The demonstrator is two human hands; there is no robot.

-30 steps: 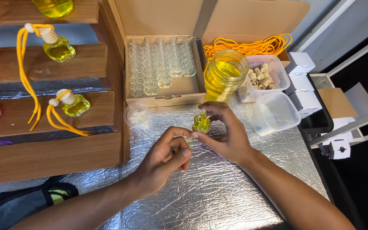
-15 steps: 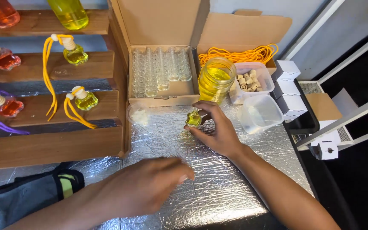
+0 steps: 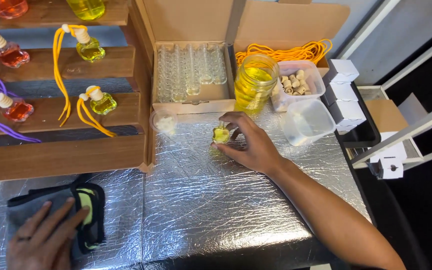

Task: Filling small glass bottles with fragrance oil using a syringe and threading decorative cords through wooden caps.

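On the crinkled silver table [image 3: 201, 200], the right hand [image 3: 251, 145] pinches a small yellow-filled glass bottle [image 3: 221, 134] upright in front of the jar of yellow liquid [image 3: 254, 82]; the left hand [image 3: 43, 240] lies flat, fingers spread, on a grey cloth [image 3: 76, 205]

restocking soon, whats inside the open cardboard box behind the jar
The box holds rows of small clear empty glass bottles, filling mostly its back part; bare cardboard shows at the front. Whether anything lies under the bottles cannot be seen. The jar stands beside its front corner.
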